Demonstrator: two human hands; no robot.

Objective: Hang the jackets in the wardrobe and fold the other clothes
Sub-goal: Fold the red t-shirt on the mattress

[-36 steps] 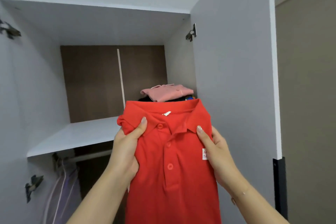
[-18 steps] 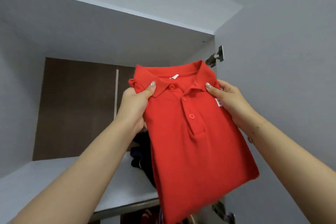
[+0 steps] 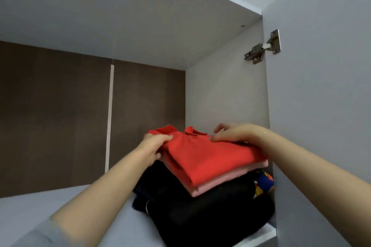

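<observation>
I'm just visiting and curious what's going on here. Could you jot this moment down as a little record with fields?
place: upper wardrobe shelf, right corner
stack, top to bottom: red polo, pink top, dark clothes
beside stack: colourful cloth at the right wall
left hand: grips the polo's left edge near the collar
right hand: rests on the polo's right side, fingers bent
polo: folded, lying on the stack
door hinge: upper right
</observation>
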